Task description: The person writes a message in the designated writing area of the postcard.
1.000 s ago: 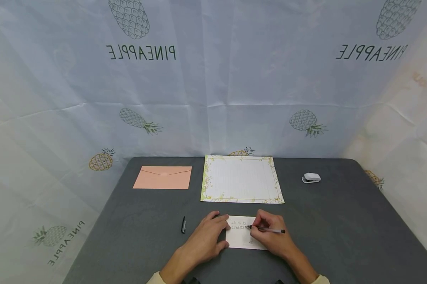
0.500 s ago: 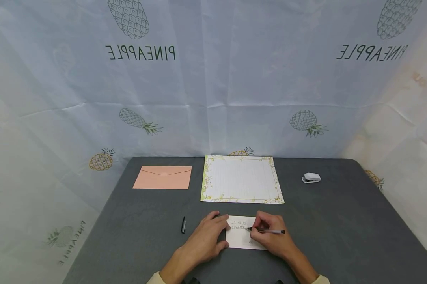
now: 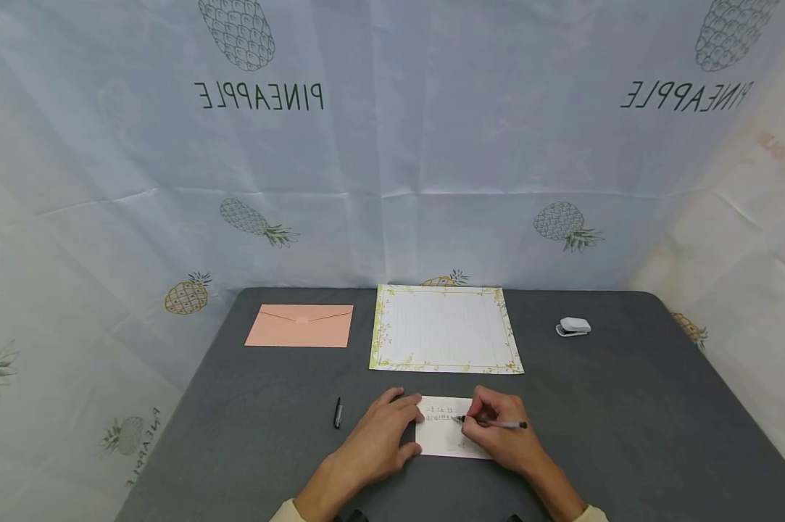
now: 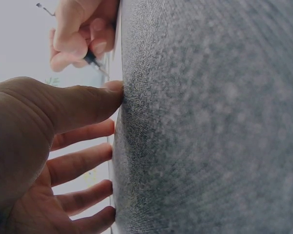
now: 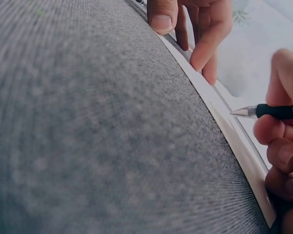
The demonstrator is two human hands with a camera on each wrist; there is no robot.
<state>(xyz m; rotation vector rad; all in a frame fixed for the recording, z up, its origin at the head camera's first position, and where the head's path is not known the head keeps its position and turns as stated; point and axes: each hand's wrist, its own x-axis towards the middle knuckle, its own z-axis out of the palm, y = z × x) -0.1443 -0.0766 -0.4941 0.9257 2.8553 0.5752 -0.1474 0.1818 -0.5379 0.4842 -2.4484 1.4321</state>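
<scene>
A small white card [image 3: 443,435] with two lines of handwriting lies near the front edge of the grey table [image 3: 248,435]. My left hand [image 3: 382,438] lies flat with straight fingers on the card's left edge, holding it down; the left wrist view shows those fingers [image 4: 83,161] spread on the cloth. My right hand [image 3: 499,435] grips a black pen [image 3: 496,423], its tip on the card at the second written line. In the right wrist view the pen [image 5: 268,111] points left over the card's edge [image 5: 234,134].
A pen cap [image 3: 338,412] lies left of my left hand. Further back are a pink envelope [image 3: 299,326], a lined sheet with a floral border [image 3: 444,330] and a small white stapler-like object [image 3: 573,327] at the right. A pineapple-print sheet hangs behind.
The pen tip has shifted slightly along the second written line. My left hand has not moved.
</scene>
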